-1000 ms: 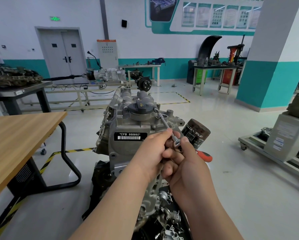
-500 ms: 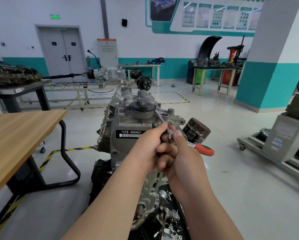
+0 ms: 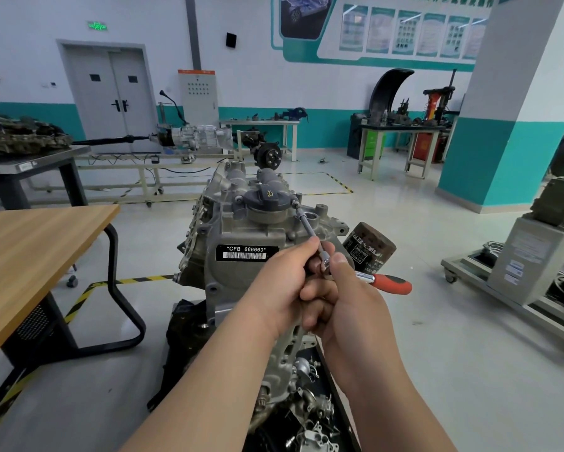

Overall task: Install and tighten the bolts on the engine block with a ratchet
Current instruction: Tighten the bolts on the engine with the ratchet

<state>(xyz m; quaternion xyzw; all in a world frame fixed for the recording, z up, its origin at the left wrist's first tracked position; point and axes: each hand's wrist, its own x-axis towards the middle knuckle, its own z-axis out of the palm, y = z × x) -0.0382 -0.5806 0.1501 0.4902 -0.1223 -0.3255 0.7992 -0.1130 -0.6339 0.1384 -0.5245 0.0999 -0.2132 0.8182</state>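
Observation:
A grey engine block (image 3: 241,230) stands in the middle on a stand, with a black label reading CFB 666660 and a dark oil filler cap (image 3: 265,199) on top. A ratchet with a red handle (image 3: 390,283) carries a long chrome extension (image 3: 308,226) whose socket sits on a bolt beside the cap. My left hand (image 3: 282,282) pinches the extension close to the ratchet head. My right hand (image 3: 346,298) grips the ratchet at its head, thumb on top; the handle sticks out to the right.
A dark oil filter (image 3: 370,251) hangs off the block's right side. A wooden table (image 3: 29,256) stands at the left. Loose metal parts (image 3: 310,415) lie in a tray below the block. A wheeled stand (image 3: 515,282) with another unit is at the right.
The ratchet's red handle has swung out to the right from behind my right hand. Both hands keep their hold, and the view has shifted slightly.

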